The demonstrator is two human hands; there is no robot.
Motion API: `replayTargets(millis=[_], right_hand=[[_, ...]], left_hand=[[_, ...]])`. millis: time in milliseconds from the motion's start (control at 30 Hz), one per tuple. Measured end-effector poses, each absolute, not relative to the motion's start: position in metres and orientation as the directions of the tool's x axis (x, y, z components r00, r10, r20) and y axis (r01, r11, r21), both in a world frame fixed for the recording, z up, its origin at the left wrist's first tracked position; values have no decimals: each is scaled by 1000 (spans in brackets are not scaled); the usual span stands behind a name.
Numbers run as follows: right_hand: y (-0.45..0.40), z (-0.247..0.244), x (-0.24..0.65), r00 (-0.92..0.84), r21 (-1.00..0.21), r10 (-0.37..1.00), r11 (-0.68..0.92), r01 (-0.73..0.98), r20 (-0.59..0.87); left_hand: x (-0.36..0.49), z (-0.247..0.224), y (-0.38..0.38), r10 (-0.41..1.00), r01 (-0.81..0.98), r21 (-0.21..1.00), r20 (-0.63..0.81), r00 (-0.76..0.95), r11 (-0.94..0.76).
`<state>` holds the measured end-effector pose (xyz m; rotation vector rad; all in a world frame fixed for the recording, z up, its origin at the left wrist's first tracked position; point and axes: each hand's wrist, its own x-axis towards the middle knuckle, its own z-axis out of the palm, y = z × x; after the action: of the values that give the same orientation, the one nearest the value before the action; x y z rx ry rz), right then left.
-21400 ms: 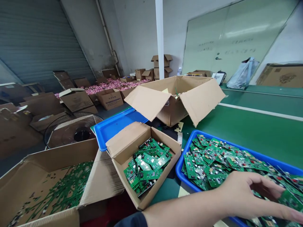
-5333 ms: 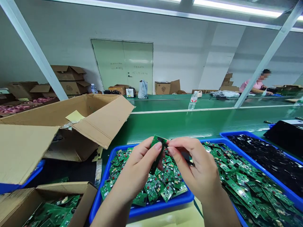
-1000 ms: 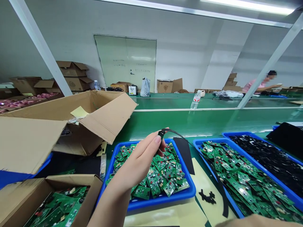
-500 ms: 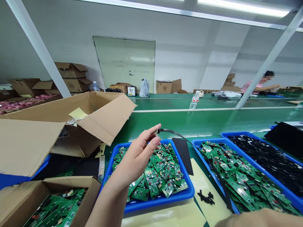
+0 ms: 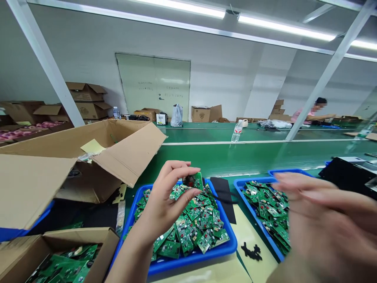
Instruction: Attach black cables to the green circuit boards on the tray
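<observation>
My left hand [image 5: 173,192] pinches a small green circuit board [image 5: 197,181] between thumb and fingers, above a blue tray [image 5: 232,247] heaped with similar boards. A dark strip [image 5: 225,196], blurred, trails from the held board toward the right. My right hand [image 5: 326,216] is raised at the right, smeared by motion, over a second blue tray [image 5: 238,184] of boards; whether its fingers hold anything is not clear. Small black pieces [image 5: 251,251] lie on yellowish paper between the trays.
A large open carton [image 5: 129,157] stands at the left, with a smaller box [image 5: 108,243] of boards below it. A water bottle [image 5: 236,131] stands on the green bench. Black sheets [image 5: 347,177] lie at right. A person [image 5: 316,112] sits far right.
My left hand has turned, and the held board now shows its face. My right hand has risen from the lower edge into view. The dark strip no longer stretches across to the right tray.
</observation>
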<state>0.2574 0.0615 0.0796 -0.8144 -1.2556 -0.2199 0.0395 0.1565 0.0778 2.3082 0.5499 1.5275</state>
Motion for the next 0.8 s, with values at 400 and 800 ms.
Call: replayTargets(millis=[400,800], right_hand=[[88,86,210,-92,-942,938,334,-5,333],[108,79,207,-344,-868,878,141,-477,332]], left_hand=[[44,86,151,330,258,252,884,331,-933],[40,84,150,430,76,428,854,292,-901]])
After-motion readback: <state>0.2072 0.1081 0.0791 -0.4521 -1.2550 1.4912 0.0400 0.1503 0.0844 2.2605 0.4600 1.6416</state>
